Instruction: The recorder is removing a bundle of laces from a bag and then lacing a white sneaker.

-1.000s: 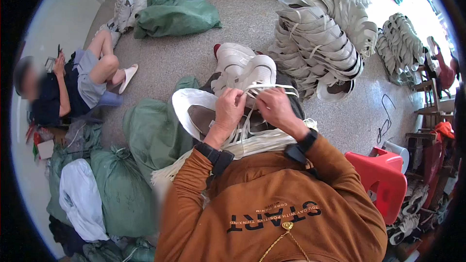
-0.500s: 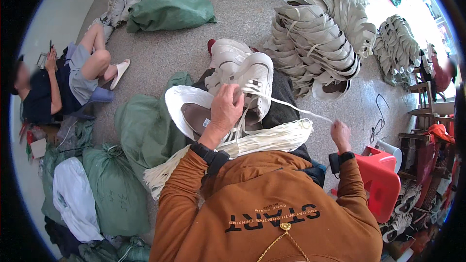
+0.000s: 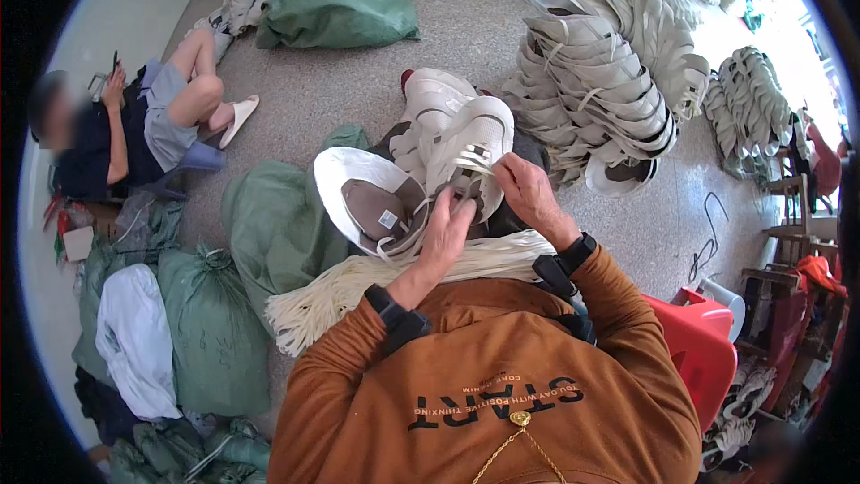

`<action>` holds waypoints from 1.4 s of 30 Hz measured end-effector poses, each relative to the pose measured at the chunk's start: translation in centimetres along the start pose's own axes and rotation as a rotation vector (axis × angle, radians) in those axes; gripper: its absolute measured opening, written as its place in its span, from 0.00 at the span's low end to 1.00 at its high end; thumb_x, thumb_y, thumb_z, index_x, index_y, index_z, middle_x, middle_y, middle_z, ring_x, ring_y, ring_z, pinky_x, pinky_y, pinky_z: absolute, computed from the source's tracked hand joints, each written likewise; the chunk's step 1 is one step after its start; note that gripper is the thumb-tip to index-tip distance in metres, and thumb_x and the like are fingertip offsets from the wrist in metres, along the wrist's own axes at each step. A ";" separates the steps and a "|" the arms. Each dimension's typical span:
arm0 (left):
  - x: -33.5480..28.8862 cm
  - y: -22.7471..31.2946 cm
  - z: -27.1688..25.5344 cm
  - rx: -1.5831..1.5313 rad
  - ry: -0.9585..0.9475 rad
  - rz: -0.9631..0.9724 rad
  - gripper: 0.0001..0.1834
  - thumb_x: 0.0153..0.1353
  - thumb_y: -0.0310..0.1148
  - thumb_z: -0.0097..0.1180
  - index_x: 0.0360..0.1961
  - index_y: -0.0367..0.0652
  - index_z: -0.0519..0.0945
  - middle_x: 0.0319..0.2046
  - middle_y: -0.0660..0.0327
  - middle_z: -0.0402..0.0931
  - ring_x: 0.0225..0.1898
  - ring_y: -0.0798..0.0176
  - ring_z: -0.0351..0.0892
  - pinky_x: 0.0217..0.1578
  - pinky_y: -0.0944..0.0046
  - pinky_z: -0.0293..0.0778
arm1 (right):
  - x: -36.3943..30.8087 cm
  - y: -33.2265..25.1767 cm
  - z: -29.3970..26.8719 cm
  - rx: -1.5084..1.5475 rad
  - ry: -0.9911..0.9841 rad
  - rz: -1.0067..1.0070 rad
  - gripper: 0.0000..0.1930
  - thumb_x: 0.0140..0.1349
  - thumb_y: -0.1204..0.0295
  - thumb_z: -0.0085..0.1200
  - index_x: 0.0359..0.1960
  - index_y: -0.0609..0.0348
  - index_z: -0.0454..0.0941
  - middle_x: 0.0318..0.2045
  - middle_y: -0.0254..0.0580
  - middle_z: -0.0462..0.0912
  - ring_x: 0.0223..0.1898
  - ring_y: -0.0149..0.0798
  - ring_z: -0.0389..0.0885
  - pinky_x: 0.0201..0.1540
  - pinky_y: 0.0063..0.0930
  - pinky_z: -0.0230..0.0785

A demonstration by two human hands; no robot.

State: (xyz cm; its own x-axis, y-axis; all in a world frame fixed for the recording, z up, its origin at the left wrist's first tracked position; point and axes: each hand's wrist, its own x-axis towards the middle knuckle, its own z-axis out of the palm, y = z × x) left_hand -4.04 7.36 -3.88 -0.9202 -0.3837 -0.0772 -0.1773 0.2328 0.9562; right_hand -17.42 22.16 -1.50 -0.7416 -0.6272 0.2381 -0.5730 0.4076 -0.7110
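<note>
White shoe uppers lie across my lap, their toes pointing away from me. At the opening of the front shoe upper, my left hand has its fingers closed on the edge near the tongue. Beside the eyelets my right hand pinches a white shoelace, part of which crosses the upper. Most of that lace is hidden by my fingers. Left of my left hand another shoe upper lies with its brown lining and a small label showing. A thick bundle of cream laces rests across my lap below both hands.
Stacked shoe uppers stand at the far right. Green sacks lie on the left, another sack farther off. A red plastic stool is by my right elbow. A person sits at the left holding a phone.
My right hand has come in from the far right, where it held the lace stretched out, to the eyelets. My left hand has moved down from the laces to the upper's opening.
</note>
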 end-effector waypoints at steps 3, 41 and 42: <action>1.2 0.9 0.6 -0.962 -0.017 -0.653 0.16 0.69 0.41 0.55 0.52 0.44 0.74 0.43 0.61 0.76 0.42 0.63 0.77 0.42 0.59 0.74 | 0.0 -0.3 0.2 0.187 0.014 0.053 0.06 0.64 0.73 0.55 0.37 0.63 0.76 0.25 0.52 0.79 0.29 0.58 0.80 0.33 0.45 0.72; 3.0 0.3 1.8 -1.193 -0.002 -0.539 0.22 0.62 0.32 0.65 0.56 0.43 0.76 0.47 0.63 0.80 0.45 0.65 0.81 0.44 0.61 0.79 | 0.2 -4.2 -4.3 0.135 -0.642 0.201 0.05 0.63 0.76 0.56 0.32 0.64 0.73 0.21 0.34 0.77 0.24 0.26 0.76 0.30 0.25 0.70; 3.0 0.6 1.9 -1.160 0.015 -0.536 0.21 0.63 0.32 0.65 0.56 0.43 0.75 0.47 0.63 0.80 0.45 0.65 0.81 0.44 0.62 0.79 | -0.1 -3.7 -4.3 0.169 -0.642 0.242 0.06 0.64 0.75 0.56 0.32 0.63 0.73 0.20 0.33 0.77 0.25 0.26 0.76 0.30 0.24 0.70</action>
State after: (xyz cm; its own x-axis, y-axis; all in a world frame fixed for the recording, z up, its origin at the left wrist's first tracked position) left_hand -7.51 8.03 -4.04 -0.8229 -0.1986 -0.5323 -0.1094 -0.8640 0.4915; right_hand -16.69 23.54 3.96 -0.4588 -0.8209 -0.3399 -0.3180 0.5090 -0.7999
